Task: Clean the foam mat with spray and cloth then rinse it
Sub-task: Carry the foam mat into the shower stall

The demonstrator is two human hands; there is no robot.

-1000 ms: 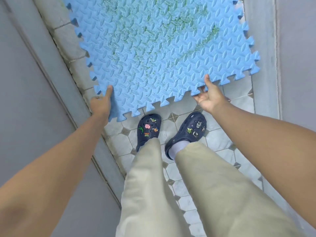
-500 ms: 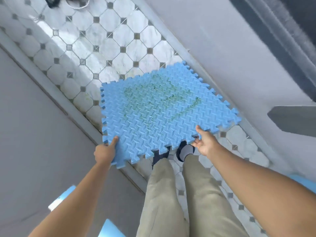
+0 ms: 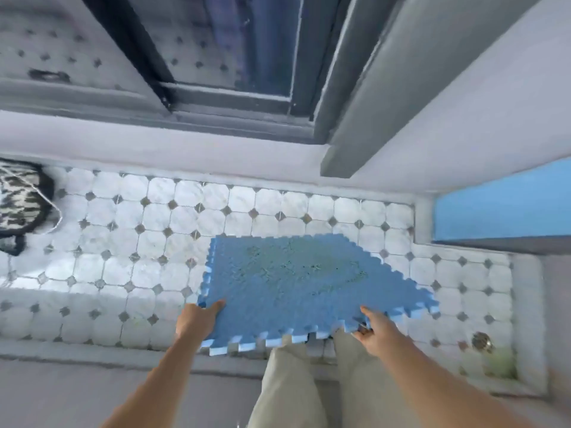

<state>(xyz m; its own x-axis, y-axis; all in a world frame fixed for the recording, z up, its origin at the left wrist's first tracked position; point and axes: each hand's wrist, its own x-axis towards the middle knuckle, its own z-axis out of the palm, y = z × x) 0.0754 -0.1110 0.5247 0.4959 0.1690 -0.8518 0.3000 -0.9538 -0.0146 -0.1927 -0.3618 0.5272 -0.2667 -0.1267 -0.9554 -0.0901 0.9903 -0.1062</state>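
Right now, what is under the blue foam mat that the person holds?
Under the foam mat lies the white tiled floor, visible around its edges. Both hands, left hand and right hand, hold the near edge. The mat hides the tiles directly below and the feet.

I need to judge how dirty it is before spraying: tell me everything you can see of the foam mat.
The foam mat is a light blue square tile with interlocking toothed edges and a textured top, soft foam by its look. Greenish grime marks its middle. It is held roughly flat above the white tiled floor. The left hand grips its near left corner and the right hand its near right edge. The picture is blurred, so finer detail is unclear.
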